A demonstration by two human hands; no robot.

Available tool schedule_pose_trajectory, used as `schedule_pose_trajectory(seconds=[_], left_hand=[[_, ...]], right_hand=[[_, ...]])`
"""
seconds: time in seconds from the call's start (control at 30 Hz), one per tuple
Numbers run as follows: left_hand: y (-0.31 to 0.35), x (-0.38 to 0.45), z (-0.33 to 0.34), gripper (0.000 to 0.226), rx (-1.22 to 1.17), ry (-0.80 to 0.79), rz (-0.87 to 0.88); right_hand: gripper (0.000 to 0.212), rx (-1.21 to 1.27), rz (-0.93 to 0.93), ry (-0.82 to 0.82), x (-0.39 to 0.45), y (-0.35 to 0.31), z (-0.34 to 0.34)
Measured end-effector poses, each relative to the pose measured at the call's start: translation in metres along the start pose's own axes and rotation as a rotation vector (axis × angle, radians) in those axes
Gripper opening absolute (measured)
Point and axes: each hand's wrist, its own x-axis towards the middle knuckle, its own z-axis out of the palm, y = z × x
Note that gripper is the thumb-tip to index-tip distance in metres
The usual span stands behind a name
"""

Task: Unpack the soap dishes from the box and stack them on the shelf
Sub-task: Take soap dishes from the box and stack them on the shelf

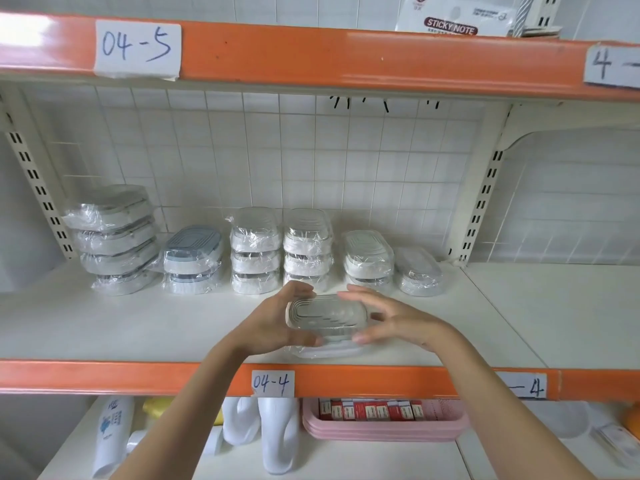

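Note:
A plastic-wrapped soap dish (325,315) with a ribbed top is held between both hands just above the front of the white shelf (104,327). My left hand (273,323) cups its left end and my right hand (391,320) grips its right end with curled fingers. Under it lies another wrapped soap dish (332,351) near the shelf's front edge. Along the back stand several stacks of wrapped soap dishes: a leaning grey stack (114,240), a blue-lidded pair (192,259), two white stacks (256,251) (306,247), a pair (369,258) and a single dish (419,271). The box is out of view.
Orange shelf rail (381,379) with the label "04-4" (273,383) runs below my hands. The lower shelf holds white bottles (277,434) and a pink tray (384,431) of red boxes. The upper rail is labelled "04-5" (136,46).

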Motion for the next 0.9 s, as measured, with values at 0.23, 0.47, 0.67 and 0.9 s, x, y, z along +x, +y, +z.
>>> schedule_pose_trajectory(seconds=[0.23, 0.47, 0.67, 0.9], left_hand=[[0.007, 0.010, 0.014, 0.060, 0.085, 0.270, 0.184], [-0.004, 0.019, 0.018, 0.038, 0.438, 0.324, 0.161], [-0.016, 0.027, 0.032, 0.049, 0.739, 0.141, 0.030], [-0.024, 0.023, 0.035, 0.044, 0.660, 0.185, 0.029]], right_hand=[[0.057, -0.129, -0.086, 0.299, -0.022, 0.006, -0.005], [0.052, -0.167, -0.243, 0.696, -0.037, -0.018, -0.038], [0.054, -0.191, -0.081, 1.025, 0.018, -0.019, -0.050], [0.065, -0.455, 0.139, 0.998, 0.077, -0.008, -0.050]])
